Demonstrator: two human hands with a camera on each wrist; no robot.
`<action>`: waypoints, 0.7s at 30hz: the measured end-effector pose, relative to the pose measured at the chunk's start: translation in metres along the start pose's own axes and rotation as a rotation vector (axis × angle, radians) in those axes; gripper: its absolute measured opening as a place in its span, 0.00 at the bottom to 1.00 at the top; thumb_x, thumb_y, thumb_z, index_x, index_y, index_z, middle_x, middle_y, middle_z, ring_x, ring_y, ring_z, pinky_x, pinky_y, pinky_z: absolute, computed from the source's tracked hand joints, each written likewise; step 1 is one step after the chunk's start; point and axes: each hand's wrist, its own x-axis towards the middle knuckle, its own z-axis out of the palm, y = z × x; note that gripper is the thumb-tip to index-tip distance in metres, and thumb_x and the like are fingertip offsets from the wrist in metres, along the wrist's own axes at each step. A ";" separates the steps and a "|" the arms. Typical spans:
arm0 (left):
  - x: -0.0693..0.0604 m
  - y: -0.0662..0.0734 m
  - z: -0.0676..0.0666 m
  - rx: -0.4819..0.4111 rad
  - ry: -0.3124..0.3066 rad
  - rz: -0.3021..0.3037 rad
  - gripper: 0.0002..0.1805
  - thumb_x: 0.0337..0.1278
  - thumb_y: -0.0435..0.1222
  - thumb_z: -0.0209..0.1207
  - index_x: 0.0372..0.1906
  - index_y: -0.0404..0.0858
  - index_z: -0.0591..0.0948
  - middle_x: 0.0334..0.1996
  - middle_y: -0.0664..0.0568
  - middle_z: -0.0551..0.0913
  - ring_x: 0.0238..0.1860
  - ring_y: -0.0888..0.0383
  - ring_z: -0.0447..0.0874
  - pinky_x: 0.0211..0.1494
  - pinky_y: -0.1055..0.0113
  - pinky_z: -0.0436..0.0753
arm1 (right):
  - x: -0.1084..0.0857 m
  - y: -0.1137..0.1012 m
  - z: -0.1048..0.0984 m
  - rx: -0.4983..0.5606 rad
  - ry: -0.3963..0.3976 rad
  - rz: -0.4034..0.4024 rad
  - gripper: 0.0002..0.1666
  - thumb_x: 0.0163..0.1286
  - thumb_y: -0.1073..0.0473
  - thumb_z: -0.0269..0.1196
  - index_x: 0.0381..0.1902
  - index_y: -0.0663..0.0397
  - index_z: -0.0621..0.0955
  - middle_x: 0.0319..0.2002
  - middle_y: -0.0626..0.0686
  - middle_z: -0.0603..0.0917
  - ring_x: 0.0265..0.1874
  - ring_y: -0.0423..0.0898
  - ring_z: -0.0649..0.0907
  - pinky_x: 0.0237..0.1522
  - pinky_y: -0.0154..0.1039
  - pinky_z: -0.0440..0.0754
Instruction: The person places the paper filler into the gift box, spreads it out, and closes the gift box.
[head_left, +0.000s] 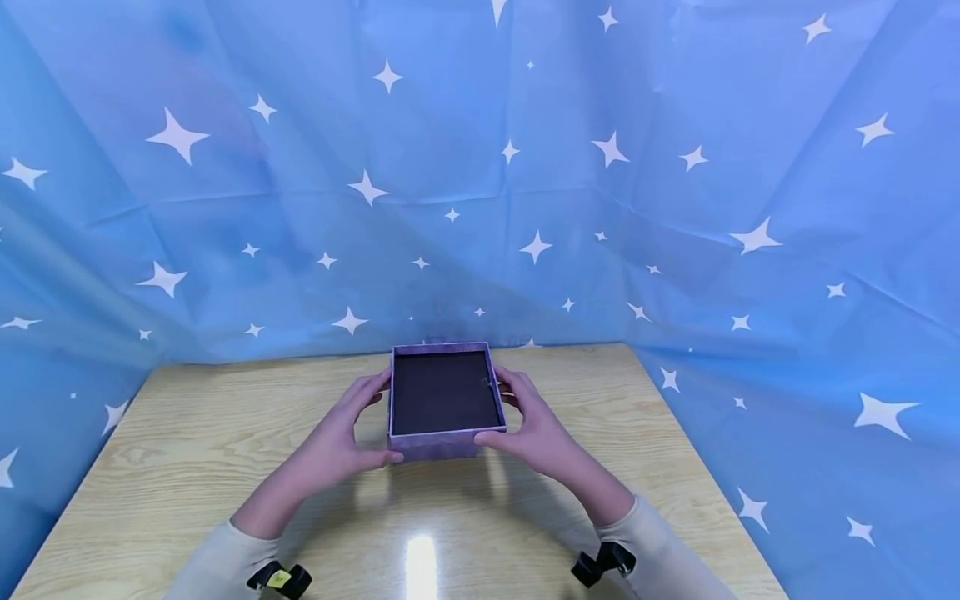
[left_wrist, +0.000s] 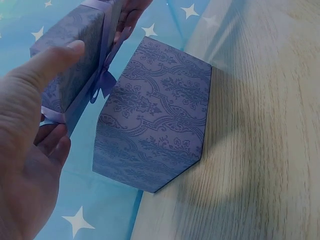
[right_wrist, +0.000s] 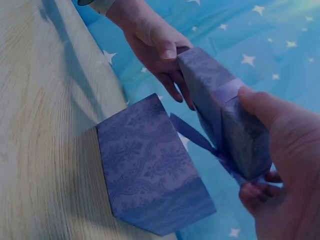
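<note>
Both hands hold a shallow purple gift box lid point(head_left: 435, 447) over the table, its black inside facing up in the head view. My left hand point(head_left: 330, 446) grips its left side, thumb at the near corner. The right hand point(head_left: 536, 429) grips the opposite side likewise. In the left wrist view a lilac ribbon bow point(left_wrist: 104, 82) is tied on the lid's underside. Beneath the lid, apart from it, a damask-patterned box base point(left_wrist: 155, 115) stands on the table; the right wrist view shows this too. The lid hides most or all of the base in the head view.
The light wooden table point(head_left: 225, 433) extends around the hands and ends at a blue star-printed cloth point(head_left: 480, 125) behind and at both sides. Dark straps point(head_left: 281, 577) circle both sleeved wrists. Light glares on the front of the tabletop.
</note>
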 end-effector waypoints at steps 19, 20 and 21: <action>-0.003 0.002 -0.003 0.008 0.004 -0.010 0.62 0.52 0.39 0.86 0.89 0.43 0.62 0.78 0.50 0.72 0.78 0.40 0.71 0.79 0.34 0.70 | -0.001 0.004 -0.004 -0.117 -0.043 -0.141 0.70 0.54 0.67 0.89 0.88 0.57 0.63 0.73 0.56 0.71 0.75 0.56 0.75 0.78 0.60 0.72; -0.003 0.002 -0.003 0.006 0.001 -0.011 0.62 0.52 0.39 0.86 0.89 0.43 0.62 0.78 0.50 0.72 0.79 0.40 0.71 0.79 0.33 0.69 | -0.001 0.005 -0.005 -0.132 -0.039 -0.159 0.69 0.54 0.68 0.88 0.88 0.58 0.63 0.72 0.57 0.72 0.74 0.56 0.75 0.78 0.60 0.72; -0.003 0.002 -0.003 0.004 -0.001 -0.013 0.62 0.52 0.40 0.86 0.90 0.44 0.62 0.78 0.50 0.72 0.79 0.40 0.70 0.79 0.34 0.69 | 0.000 0.004 -0.005 -0.142 -0.032 -0.178 0.68 0.55 0.70 0.87 0.88 0.59 0.64 0.72 0.58 0.73 0.74 0.57 0.76 0.78 0.59 0.73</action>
